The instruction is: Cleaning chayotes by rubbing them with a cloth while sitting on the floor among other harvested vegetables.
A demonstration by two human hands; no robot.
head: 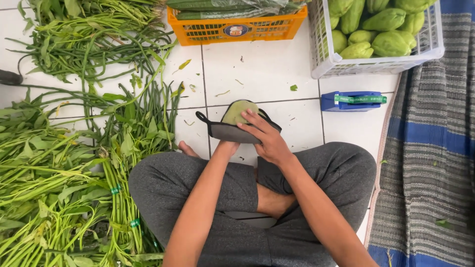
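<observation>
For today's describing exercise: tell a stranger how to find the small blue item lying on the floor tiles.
Start at the white crate of pale green gourds at the top right. Just below it, on the white tiled floor, lies the blue tape dispenser. It is the only blue plastic thing there, flat and rectangular, with green tape across its top.

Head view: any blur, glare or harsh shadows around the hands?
Head view: light is even and soft, only faint shadows on the white tiled floor; no glare on the tiles; the right hand and the grey face mask it holds are sharp; the left hand is mostly hidden behind the mask; the greens at the left edge stay in focus; slight wide-angle stretch toward the corners.
</observation>
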